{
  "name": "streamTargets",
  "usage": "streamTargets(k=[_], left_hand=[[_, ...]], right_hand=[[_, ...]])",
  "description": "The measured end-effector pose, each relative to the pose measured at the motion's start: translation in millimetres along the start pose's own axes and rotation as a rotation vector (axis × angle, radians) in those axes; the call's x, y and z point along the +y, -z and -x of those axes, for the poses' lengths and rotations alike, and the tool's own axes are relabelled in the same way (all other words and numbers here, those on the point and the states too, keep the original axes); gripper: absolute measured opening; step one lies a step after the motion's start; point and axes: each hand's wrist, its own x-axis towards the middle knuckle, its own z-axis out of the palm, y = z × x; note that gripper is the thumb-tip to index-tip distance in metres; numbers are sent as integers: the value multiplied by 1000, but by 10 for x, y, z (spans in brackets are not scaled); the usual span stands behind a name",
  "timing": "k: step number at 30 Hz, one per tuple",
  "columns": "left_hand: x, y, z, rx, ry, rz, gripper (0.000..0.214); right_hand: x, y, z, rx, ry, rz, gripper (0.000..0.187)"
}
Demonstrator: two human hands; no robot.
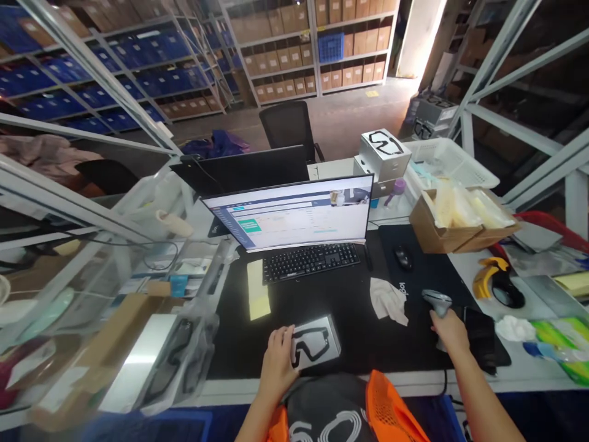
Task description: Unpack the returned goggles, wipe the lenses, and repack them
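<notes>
My left hand [276, 362] grips the left edge of a small silver box [317, 344] printed with a goggle outline, lying on the black desk mat [340, 301] near the front edge. My right hand [450, 334] is wrapped round the handle of a grey barcode scanner [438, 302], which stands on the mat's right side. A crumpled white cloth [389, 299] lies between the two hands. Behind them are a black keyboard [310, 261] and a lit monitor [294, 212].
A black mouse [403, 258], a yellow note pad [257, 288], a cardboard box of bagged items [453, 221], stacked silver goggle boxes [384, 153], a white basket [448, 161] and a yellow tape dispenser [494, 279] surround the mat. Clear bags and cartons [138, 350] crowd the left. Shelving stands behind.
</notes>
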Motion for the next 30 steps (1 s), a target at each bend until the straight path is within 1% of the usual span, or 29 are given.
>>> streamTargets(k=[3,5,6,7,9,10,11,12,15,17,19,21,23,27,30], left_hand=[[96,-7,-47,-56,43,-48,88],[149,-11,-109,-78,66,-59,90],[163,-15,-144,-84,74,-59,91],[169,-18,-178,-90,79,-56,91],[162,-27,-238,-108,92,-55,91],[154,-31,-258,-118,98,-56,91],[146,-36,-272,-125,104,-59,91],[139,-41,-279,-130,110,-64,92],[133,-59,-270,-128,129,-83,96],[133,-75,-255,-136,141,-104,98],[127,-94,-246,-169,164,-131,103],[115,-111,-246,-199,186,-150,106],[105,-120,-250,-202,183,-147,106],[104,-117,-258,-164,146,-137,100],[108,-117,-256,-143,132,-141,97]], right_hand=[[73,-32,70,86,-15,82,56],[23,-76,144,204,27,130,69],[-39,-107,168,274,88,151,72],[-125,-146,172,343,188,172,72],[-352,-239,90,444,446,212,66],[-479,-290,-2,475,561,226,62],[-603,-341,-125,494,639,233,60],[-715,-389,-271,512,672,231,58],[-934,-515,-738,549,650,208,57],[-974,-585,-980,567,630,196,57],[-959,-651,-1137,577,629,192,56],[-924,-710,-1228,578,653,199,55],[-892,-756,-1286,570,694,218,53],[-863,-806,-1361,551,746,267,46],[-850,-818,-1381,560,741,285,43]])
